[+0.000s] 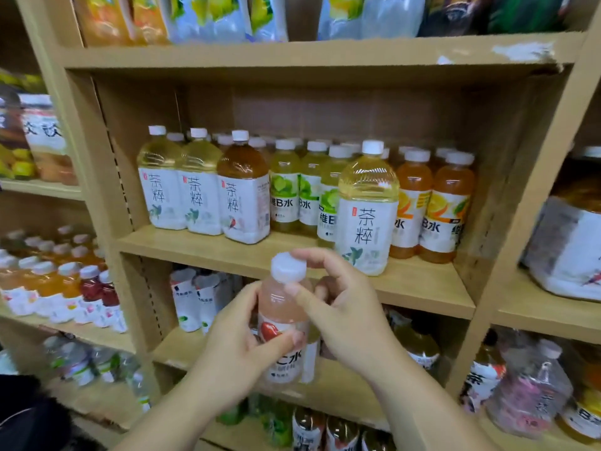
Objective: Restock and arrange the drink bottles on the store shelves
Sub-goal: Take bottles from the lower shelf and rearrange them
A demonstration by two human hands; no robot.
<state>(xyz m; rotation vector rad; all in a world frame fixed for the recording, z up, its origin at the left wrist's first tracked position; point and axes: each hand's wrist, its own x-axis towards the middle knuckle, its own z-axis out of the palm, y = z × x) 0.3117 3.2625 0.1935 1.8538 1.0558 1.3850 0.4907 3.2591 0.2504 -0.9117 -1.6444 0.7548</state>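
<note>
I had both hands on a pink drink bottle point(283, 315), held upright in front of the shelf edge point(227, 252), below the middle shelf. Left hand point(237, 349) wrapped round the label, thumb across the front. Right hand point(338, 307) pinched the white cap point(287, 266) w/ thumb & forefinger. On the shelf behind: pale tea bottles point(177, 183) at left, a brown tea bottle point(244, 190), green-label bottles point(294, 190), one big pale tea bottle point(367, 206) out front near the edge, orange bottles point(432, 203) at right.
</note>
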